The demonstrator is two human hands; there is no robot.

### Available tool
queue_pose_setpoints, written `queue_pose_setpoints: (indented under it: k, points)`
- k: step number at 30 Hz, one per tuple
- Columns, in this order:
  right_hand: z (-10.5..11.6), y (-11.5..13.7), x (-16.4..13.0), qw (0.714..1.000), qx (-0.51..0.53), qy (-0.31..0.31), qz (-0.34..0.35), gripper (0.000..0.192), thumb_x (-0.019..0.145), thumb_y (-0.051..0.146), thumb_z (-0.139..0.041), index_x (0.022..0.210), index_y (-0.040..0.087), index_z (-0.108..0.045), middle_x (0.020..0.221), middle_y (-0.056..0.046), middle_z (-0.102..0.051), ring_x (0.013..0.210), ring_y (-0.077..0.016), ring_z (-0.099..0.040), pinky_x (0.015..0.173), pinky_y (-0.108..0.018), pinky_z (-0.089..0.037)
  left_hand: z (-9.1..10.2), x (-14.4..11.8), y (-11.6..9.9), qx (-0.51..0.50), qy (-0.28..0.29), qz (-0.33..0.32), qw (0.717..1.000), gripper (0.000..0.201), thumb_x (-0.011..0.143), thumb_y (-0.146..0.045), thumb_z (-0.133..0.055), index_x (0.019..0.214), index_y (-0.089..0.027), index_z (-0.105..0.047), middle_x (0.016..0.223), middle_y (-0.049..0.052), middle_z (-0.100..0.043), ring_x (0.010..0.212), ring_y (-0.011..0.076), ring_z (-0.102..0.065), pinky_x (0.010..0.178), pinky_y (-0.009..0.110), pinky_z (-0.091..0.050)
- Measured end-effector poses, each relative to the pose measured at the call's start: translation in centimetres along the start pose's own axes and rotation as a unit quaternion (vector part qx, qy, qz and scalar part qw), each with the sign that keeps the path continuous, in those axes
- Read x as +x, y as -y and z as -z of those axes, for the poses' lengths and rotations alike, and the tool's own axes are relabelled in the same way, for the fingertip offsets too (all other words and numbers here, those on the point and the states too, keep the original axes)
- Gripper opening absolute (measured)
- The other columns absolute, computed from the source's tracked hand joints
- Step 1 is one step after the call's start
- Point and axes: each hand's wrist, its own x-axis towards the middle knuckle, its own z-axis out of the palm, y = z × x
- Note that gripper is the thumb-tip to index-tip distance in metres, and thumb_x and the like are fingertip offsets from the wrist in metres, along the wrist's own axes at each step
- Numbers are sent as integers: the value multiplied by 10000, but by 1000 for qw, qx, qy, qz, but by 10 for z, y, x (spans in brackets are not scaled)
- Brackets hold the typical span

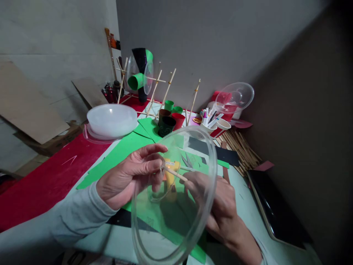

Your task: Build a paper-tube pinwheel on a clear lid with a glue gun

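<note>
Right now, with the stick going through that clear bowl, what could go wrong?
1. The left hand pinches only the clear plastic bowl near its base; it could twist or slip.
2. The thin wooden stick in the right hand might snap or crack the plastic.
3. A jolt could topple the paper cups just beyond.

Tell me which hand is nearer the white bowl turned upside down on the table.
Left. The left hand is just below and right of the white bowl; the right hand sits farther right, behind the clear bowl.
</note>
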Motion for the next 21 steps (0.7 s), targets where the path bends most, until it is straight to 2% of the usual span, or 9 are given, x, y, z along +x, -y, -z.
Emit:
queue_pose_setpoints:
  k: [3,8,10,13,16,18,19,21]
  points:
    - [0,-2,-1,997,-54,-29,39,131,1003,91,-512,952,182,-591,636,0,-635,510,-139,-600,502,-286,-390,3,1,2,20,29,-1,999,320,585,-95,-961,830,-173,-770,610,-17,-652,496,131,-656,427,174,-550]
    - [-2,-12,-3,994,-98,-26,42,149,988,71,-527,970,162,-644,625,1,-595,499,-135,-520,501,-282,-350,8,3,2,89,-2,-82,993,307,656,-186,-961,912,-216,-795,647,-11,-690,547,120,-680,522,166,-581]
    - [-1,-17,-1,993,-111,-21,17,170,985,84,-529,926,168,-664,625,1,-589,505,-134,-513,501,-282,-335,7,1,1,131,-8,-125,983,269,738,-215,-914,978,-228,-794,654,-2,-702,579,116,-687,563,156,-582]
    - [6,-23,3,992,-99,-30,-73,186,1002,148,-546,855,180,-656,655,-7,-614,534,-128,-537,502,-257,-340,3,-5,0,172,-23,-197,965,272,837,-268,-833,1101,-238,-774,778,15,-739,662,138,-720,603,181,-609]
    - [19,-25,10,983,-36,-33,-180,322,1085,267,-473,815,179,-626,614,15,-584,498,-103,-509,463,-209,-364,1,-10,3,208,-41,-256,943,395,892,-299,-764,1280,-258,-702,901,34,-755,751,201,-765,620,246,-650]
    - [27,-23,14,969,60,-14,-241,438,1123,383,-383,860,164,-656,613,12,-602,444,-88,-447,403,-200,-334,2,-12,5,232,-42,-273,933,542,899,-296,-746,1420,-278,-599,896,41,-752,772,240,-780,617,287,-665]
    - [29,-21,17,952,134,-3,-274,451,1111,450,-402,909,156,-679,651,-2,-642,440,-84,-434,391,-200,-324,2,-12,6,239,-38,-275,930,627,902,-293,-742,1491,-296,-529,905,45,-755,788,254,-787,627,302,-672]
    - [32,-17,22,894,292,16,-340,409,1008,542,-601,1023,147,-707,788,-48,-736,492,-85,-487,422,-197,-351,1,-13,7,237,-21,-276,931,795,905,-281,-738,1599,-367,-360,973,58,-777,819,264,-800,687,331,-686]
